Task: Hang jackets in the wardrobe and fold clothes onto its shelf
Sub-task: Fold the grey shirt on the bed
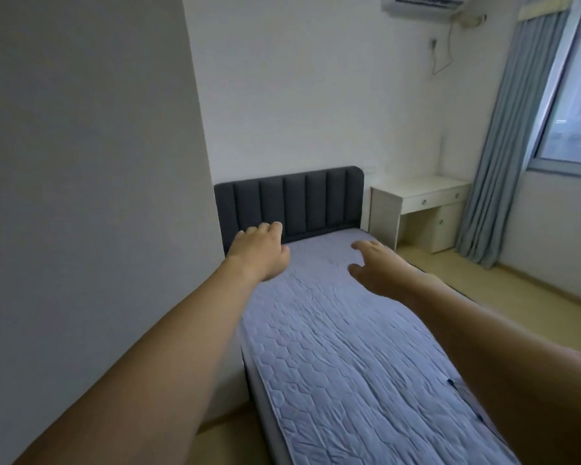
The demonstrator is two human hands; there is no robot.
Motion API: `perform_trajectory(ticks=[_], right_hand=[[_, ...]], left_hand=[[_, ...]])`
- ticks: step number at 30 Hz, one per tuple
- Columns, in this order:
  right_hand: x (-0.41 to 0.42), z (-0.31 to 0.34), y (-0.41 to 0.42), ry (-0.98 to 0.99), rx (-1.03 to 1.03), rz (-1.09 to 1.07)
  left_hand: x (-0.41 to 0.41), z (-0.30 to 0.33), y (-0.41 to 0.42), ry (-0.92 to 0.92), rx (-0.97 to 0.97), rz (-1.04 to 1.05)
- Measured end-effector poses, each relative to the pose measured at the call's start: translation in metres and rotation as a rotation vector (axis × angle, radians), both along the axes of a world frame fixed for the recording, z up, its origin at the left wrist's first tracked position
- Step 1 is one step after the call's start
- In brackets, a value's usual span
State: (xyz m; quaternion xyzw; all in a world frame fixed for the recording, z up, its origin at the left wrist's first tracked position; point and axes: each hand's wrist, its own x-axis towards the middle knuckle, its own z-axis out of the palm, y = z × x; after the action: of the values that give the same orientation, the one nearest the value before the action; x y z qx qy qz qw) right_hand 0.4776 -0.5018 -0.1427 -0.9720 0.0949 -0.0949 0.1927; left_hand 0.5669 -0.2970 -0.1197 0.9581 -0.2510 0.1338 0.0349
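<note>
- Both arms are stretched forward over a single bed [349, 347] covered with a pale blue quilted mattress pad, and neither hand has hold of anything.
- The left hand [260, 251] is held out in front of the dark padded headboard [292, 203], palm down, its fingers loosely bent at the tips and gripping nothing.
- The right hand [379, 266] hovers above the far half of the mattress, fingers spread and relaxed, thumb apart from them, also empty.
- No jacket, loose clothes, hanger or wardrobe shows in this view; the tall grey panel [81, 196] filling the left side may be a wardrobe's side or a wall, and I cannot tell which.
- The step in hand is therefore, as I judge it, finding the garments, not handling them: the head should turn until the clothes and the wardrobe opening come into sight before either hand commits.
- Once a jacket is found, take it by the shoulders or collar with both hands, so that it hangs straight for the hanger.
- The bed surface looks flat and wide enough to serve well for folding.
- A white desk [420, 203] stands beside the headboard, and a blue curtain [503, 146] hangs by the window; neither carries any clothing that I can see.
</note>
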Motion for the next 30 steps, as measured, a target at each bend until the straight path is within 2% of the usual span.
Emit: perform_trajectory(ticks=[3, 7, 12, 16, 20, 25, 30], right_hand=[[-0.004, -0.019, -0.073, 0.019, 0.028, -0.023], [-0.005, -0.038, -0.194, 0.068, 0.049, -0.069], [-0.004, -0.059, -0.351, 0.07, 0.103, -0.111], [-0.008, -0.084, -0.458, 0.188, 0.14, -0.089], [-0.003, -0.116, -0.56, 0.217, 0.186, -0.144], [-0.002, -0.191, -0.709, 0.277, 0.248, -0.24], [0.013, -0.301, -0.891, 0.362, 0.3, -0.382]], left_hand=[[0.008, -0.022, -0.087, 0.046, -0.017, -0.02], [0.005, -0.046, -0.218, 0.076, 0.052, -0.091], [0.006, -0.057, -0.372, 0.078, -0.011, -0.161], [0.007, -0.07, -0.467, 0.135, 0.035, -0.157], [0.027, -0.097, -0.559, 0.221, 0.042, -0.142], [0.054, -0.18, -0.708, 0.433, 0.009, -0.089], [0.077, -0.307, -0.888, 0.57, 0.113, -0.137]])
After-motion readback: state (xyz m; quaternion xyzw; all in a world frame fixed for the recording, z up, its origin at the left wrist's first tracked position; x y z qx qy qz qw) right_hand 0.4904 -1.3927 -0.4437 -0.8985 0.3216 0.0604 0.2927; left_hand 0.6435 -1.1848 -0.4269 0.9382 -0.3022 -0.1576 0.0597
